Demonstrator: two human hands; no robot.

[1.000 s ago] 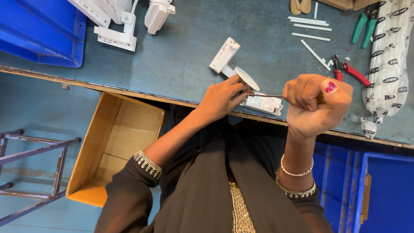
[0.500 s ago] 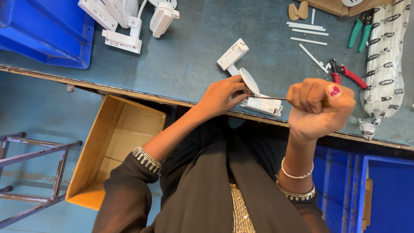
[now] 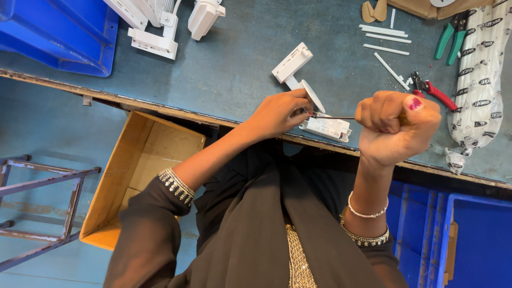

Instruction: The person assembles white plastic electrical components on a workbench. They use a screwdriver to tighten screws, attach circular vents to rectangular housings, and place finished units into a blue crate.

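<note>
Left hand (image 3: 280, 113): fingers pinching a white plastic track-light fitting (image 3: 309, 104) at the near edge of the blue-grey bench (image 3: 240, 64). Right hand (image 3: 397, 125): clenched in a fist around a thin metal-shafted screwdriver (image 3: 333, 118), tip at the fitting. Red-handled pliers (image 3: 432, 90) lie just beyond.

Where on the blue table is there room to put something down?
The table is bare between the white fittings at the far left and the white part, and right of that part up to the white rods. The right end is crowded with pliers and a bag.
</note>
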